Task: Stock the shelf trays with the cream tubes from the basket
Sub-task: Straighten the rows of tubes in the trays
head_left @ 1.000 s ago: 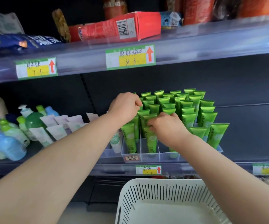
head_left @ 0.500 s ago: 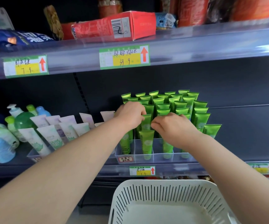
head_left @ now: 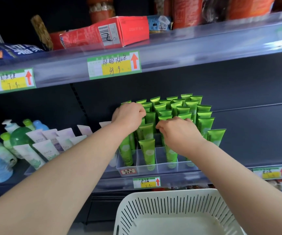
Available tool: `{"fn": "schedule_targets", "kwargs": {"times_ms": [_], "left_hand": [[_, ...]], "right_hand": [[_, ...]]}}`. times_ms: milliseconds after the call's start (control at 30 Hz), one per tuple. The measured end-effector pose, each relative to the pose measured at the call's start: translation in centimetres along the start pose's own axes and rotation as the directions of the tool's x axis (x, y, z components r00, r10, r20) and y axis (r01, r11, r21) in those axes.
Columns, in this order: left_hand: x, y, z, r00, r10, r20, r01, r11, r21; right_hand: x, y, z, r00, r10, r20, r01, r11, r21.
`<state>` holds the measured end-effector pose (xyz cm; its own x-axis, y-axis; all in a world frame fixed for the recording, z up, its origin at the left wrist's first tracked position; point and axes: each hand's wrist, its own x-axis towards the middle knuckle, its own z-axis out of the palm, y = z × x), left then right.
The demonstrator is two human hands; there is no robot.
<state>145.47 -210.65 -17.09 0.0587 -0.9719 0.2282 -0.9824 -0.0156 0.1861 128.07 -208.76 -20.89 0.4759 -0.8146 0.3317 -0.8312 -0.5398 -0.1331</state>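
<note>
The cream tubes stand packed in the shelf tray under my left hand and right hand. They look light, soft-walled and slick, so I'd pinch the flat crimped top. Both hands curl among the tops, touching them; whether either grips one I cannot tell.

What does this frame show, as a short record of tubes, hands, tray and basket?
green tubes: upright, in rows
tray: clear, divided, holds the tubes
left hand: fingers curled among rear-left tubes; grip hidden
right hand: fingers curled over middle tubes; grip hidden
basket: white, slotted; visible part holds no tubes
</note>
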Motion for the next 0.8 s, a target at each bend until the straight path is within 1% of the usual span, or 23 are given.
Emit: {"fn": "schedule_targets", "kwargs": {"times_ms": [33,100,200,267,433,533,600,700,800], "left_hand": [[0.2,0.0,-0.1,1.000,0.000,-0.011,0.000,0.999,0.034],[0.5,0.0,-0.2,0.999,0.010,0.031,-0.014,0.990,0.140],[0.8,0.3,0.3,0.997,0.022,0.078,-0.038,0.976,0.213],[0.9,0.5,0.7,0.997,0.032,0.076,-0.046,0.980,0.196],[1.2,1.6,1.4,0.997,0.077,0.006,-0.077,0.984,0.160],[1.4,2.1,1.6,0.994,0.100,0.035,-0.104,0.983,0.154],[1.4,1.8,1.4,0.995,0.098,0.033,-0.101,0.990,0.101],[1.1,0.7,0.5,0.996,0.087,-0.019,-0.087,0.996,-0.009],[0.6,-0.9,-0.6,0.996,0.062,-0.071,-0.063,0.998,-0.015]], "right_hand": [[0.0,0.1,0.1,1.000,-0.003,-0.002,0.003,1.000,-0.004],[0.0,0.3,0.0,1.000,-0.010,-0.010,0.010,1.000,0.010],[-0.3,0.6,-0.3,1.000,0.005,-0.014,-0.003,0.994,0.111],[-0.5,1.0,-0.5,1.000,0.015,-0.025,-0.012,0.991,0.137],[-0.7,1.5,-0.8,0.999,0.024,-0.043,-0.018,0.990,0.141],[-0.7,1.6,-0.9,0.999,0.022,-0.049,-0.015,0.992,0.127],[-0.6,1.5,-1.0,0.999,0.021,-0.046,-0.015,0.993,0.119],[-0.3,0.8,-1.3,0.998,0.011,-0.067,-0.003,0.994,0.114],[0.4,-0.7,-1.6,0.996,-0.007,-0.093,0.017,0.994,0.111]]}}
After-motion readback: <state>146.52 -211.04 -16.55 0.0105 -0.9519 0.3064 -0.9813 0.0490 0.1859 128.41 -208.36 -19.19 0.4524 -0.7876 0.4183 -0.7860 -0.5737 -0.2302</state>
